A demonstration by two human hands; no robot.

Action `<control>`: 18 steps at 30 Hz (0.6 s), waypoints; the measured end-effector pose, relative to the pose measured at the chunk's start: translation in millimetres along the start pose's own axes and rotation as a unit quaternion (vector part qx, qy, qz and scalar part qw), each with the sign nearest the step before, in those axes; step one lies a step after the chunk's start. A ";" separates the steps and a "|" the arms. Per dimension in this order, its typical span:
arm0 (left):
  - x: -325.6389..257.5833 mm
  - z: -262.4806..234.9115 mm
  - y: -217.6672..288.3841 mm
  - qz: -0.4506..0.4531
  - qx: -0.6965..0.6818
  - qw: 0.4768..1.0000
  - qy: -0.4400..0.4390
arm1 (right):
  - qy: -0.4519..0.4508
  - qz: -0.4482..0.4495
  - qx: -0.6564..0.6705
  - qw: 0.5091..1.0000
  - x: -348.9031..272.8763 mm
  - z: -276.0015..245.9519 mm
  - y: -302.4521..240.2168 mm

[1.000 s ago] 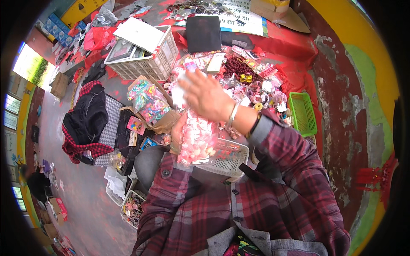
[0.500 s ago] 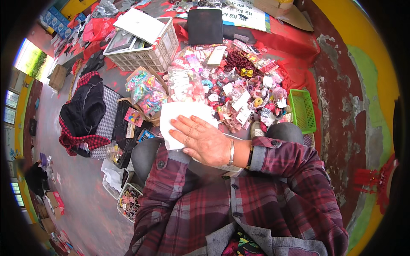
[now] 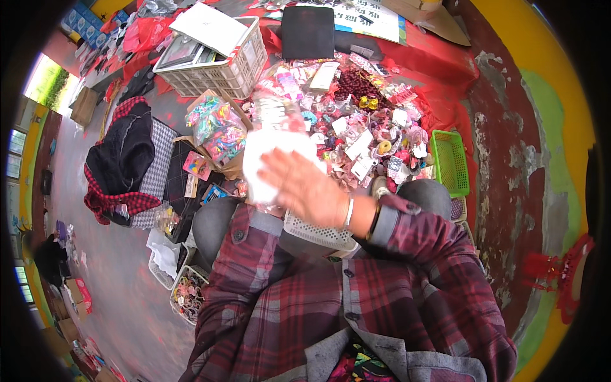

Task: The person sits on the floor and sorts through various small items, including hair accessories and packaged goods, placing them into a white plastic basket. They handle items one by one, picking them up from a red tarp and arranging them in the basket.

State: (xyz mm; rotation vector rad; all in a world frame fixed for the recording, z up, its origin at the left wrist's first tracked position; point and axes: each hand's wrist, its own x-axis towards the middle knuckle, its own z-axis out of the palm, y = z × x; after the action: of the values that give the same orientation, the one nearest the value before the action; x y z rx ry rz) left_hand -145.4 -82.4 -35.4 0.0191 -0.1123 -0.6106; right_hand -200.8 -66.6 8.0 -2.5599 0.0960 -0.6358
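Note:
A flat white piece (image 3: 280,143), cloth or paper, I cannot tell which, is held up over my lap. My right hand (image 3: 309,191), blurred by motion, lies across it with the fingers stretched out flat. My left sleeve (image 3: 248,232) runs up beneath the white piece, which hides the left hand's fingers; only a bit of wrist shows. Under my right hand a white perforated plastic basket (image 3: 321,235) sits between my knees. Just beyond the white piece spreads a heap of small hair accessories and carded trinkets (image 3: 363,140), pink, red and white.
A white crate (image 3: 223,79) with flat items stands at the far left. A box of bagged colourful pieces (image 3: 219,134) is nearer. To the right is a green basket (image 3: 450,165). Dark clothing (image 3: 121,159) and a basket of small bands (image 3: 189,294) lie left.
My right hand has lifted slightly and smears with motion over the white piece. More of the perforated basket shows below it. The view has shifted a little.

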 end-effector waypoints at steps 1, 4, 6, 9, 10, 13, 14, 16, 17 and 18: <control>3.9 -17.7 13.9 -0.050 -0.006 0.998 -0.041 | -0.039 -0.008 0.026 0.999 -6.5 3.9 -13.1; 12.3 -40.5 40.7 -0.090 0.005 0.993 -0.078 | -0.068 -0.049 0.005 0.996 -2.0 2.6 -16.3; 15.1 -44.3 47.3 -0.128 0.016 0.988 -0.086 | -0.066 -0.034 -0.028 0.997 10.7 -3.7 -6.3; 25.4 -41.7 65.8 -0.215 0.036 0.973 -0.081 | -0.013 0.007 -0.098 0.995 29.7 -4.9 29.3; 30.5 -46.9 76.0 -0.280 -0.024 0.955 -0.100 | -0.002 0.038 -0.077 0.996 33.1 -7.1 41.1; 31.8 3.1 75.9 -0.335 0.193 0.922 -0.018 | 0.025 0.053 -0.025 0.998 14.9 -12.3 53.7; 31.0 -1.6 76.4 -0.322 0.186 0.928 -0.021 | 0.035 0.024 -0.012 0.999 6.9 -7.8 45.8; 28.8 -49.1 74.5 -0.262 0.140 0.948 -0.111 | 0.027 0.002 -0.013 1.000 -9.3 -0.2 24.3; 39.7 -177.0 87.6 -0.040 -0.008 0.931 -0.362 | -0.002 -0.045 0.005 0.999 11.0 9.9 3.9; 25.1 -110.6 87.6 -0.148 0.109 0.959 -0.214 | -0.017 -0.027 -0.013 0.999 1.3 3.2 5.7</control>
State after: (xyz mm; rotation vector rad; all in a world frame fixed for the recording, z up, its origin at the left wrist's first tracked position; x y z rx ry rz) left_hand -62.6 -26.7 -138.3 0.1186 -0.6063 -0.8943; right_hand -197.9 -70.4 3.4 -2.6056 0.0235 -0.6138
